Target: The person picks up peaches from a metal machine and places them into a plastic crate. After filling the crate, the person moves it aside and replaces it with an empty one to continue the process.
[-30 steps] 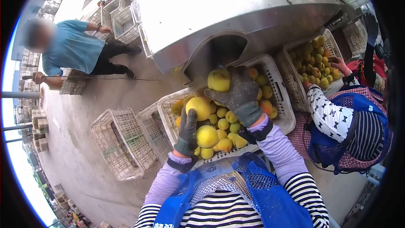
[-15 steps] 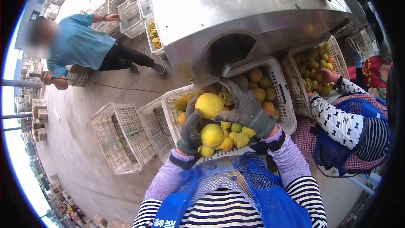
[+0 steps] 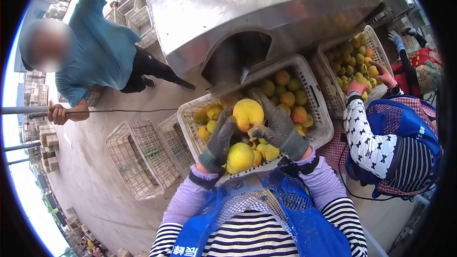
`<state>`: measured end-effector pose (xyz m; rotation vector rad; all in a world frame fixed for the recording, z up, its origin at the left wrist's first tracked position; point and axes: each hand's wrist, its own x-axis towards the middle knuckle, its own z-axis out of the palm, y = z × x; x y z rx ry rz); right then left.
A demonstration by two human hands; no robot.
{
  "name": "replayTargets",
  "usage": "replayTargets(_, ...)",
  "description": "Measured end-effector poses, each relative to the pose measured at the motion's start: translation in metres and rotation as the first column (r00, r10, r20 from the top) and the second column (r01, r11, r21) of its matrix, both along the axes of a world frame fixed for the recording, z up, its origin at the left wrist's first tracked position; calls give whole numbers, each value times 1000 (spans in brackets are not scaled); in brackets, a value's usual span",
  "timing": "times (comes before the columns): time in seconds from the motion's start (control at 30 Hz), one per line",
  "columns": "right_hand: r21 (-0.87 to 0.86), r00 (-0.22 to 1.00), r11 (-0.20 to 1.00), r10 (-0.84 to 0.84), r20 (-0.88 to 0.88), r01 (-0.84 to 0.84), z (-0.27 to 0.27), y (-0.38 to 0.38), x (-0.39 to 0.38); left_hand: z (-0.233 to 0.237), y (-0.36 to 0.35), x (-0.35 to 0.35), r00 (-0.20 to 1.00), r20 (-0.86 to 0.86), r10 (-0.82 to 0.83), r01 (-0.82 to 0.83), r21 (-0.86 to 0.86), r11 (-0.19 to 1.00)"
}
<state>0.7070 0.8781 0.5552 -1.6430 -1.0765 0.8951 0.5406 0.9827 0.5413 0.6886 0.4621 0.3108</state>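
Observation:
Both my hands wear dark, dusty gloves and are over a white plastic crate [image 3: 325, 123] of yellow and reddish peaches. Between them a large yellow peach [image 3: 248, 114] is held, its crease facing up. My left hand [image 3: 220, 139] touches its left side with curled fingers. On the right side, my right hand [image 3: 278, 131] has its fingers behind the fruit and its thumb at the lower edge. Just below, another big yellow-green peach [image 3: 240, 157] lies close to my left hand. Smaller peaches show under my hands; part of the crate's contents is hidden.
Ahead stands a metal machine [image 3: 190, 19] with a dark chute opening [image 3: 238, 57] above the crate. Stacked empty crates [image 3: 138, 162] are at the left. A person in blue [image 3: 97, 43] holds a pole. At right, a co-worker [image 3: 381, 138] handles peaches in another crate [image 3: 376, 43].
The peach between my hands has shifted right and turned, now showing its crease. The person in blue has come closer with one arm raised. The co-worker's hands have moved over their crate.

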Motion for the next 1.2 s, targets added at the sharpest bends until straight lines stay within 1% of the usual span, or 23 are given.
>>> replayTargets(0.07,74,931,995,33,364,-64,16,3,-3,7,-1,0,999,41,-3,12,-224,975)
replayTargets(0.1,77,925,995,31,378,-64,13,3,-4,10,-1,0,998,64,3,18,-329,944)
replayTargets(0.17,83,915,995,21,404,-59,5,-1,-6,5,0,-4,1000,23,-16,24,-357,934)
replayTargets(0.23,90,915,996,-39,401,2,6,1,-11,0,2,-6,999,-18,-41,31,-384,923)
replayTargets(0.3,116,900,991,-111,421,68,4,5,-15,0,4,-5,995,-94,-42,21,-220,975)
replayTargets(0.4,180,851,974,-210,482,138,-4,19,-17,1,16,-1,984,-170,-44,42,-20,999)
replayTargets(0.47,217,822,964,-247,514,154,-5,39,-10,-4,27,-3,991,-129,-38,24,-106,994)
replayTargets(0.53,231,699,950,-311,644,209,-4,65,2,-21,37,-7,1000,-5,4,-6,-381,925)
replayTargets(0.57,240,630,942,-336,700,236,-5,80,8,-14,38,-6,998,-50,25,-41,-354,934)
replayTargets(0.6,124,670,947,-298,680,296,-7,95,10,-3,37,-5,994,-94,48,-76,-325,943)
replayTargets(0.63,140,672,952,-293,680,273,-17,103,17,3,37,-5,988,-138,72,-111,-297,949)
replayTargets(0.7,172,676,960,-279,682,223,-35,117,29,-10,36,-16,992,-98,74,-100,-299,949)
replayTargets(0.73,208,662,959,-283,694,192,-32,123,32,-10,36,-18,994,-77,79,-99,-302,948)
replayTargets(0.8,265,640,955,-287,712,132,-28,130,31,-5,34,-23,989,-113,96,-125,-290,949)
replayTargets(0.9,308,518,945,-321,793,113,-27,150,35,-4,36,-23,980,-144,139,-176,-291,940)
replayTargets(0.93,220,602,965,-260,755,140,-23,154,38,-7,37,-22,976,-157,151,-193,-295,936)
replayTargets(0.97,126,684,979,-201,701,159,-15,156,40,-20,38,-23,980,-71,186,-199,-370,907)
replayTargets(1.0,35,756,985,-150,637,167,-5,155,41,-28,38,-23,973,-84,213,-229,-387,893)
replayTargets(1.03,16,786,992,-109,609,126,7,145,37,-34,40,-21,966,-89,242,-257,-399,880)
replayTargets(1.07,-5,813,996,-68,579,87,20,123,31,-40,42,-19,960,-117,252,-278,-341,898)
replayTargets(1.13,46,804,996,32,594,-73,36,78,4,-48,43,-16,944,-159,288,-318,-218,923)
replayTargets(1.17,104,767,976,80,637,-189,38,55,-12,-48,40,-15,947,-126,295,-314,-184,932)
replayTargets(1.2,71,830,986,86,551,-150,31,41,-26,-49,36,-13,951,-95,295,-307,-149,940)
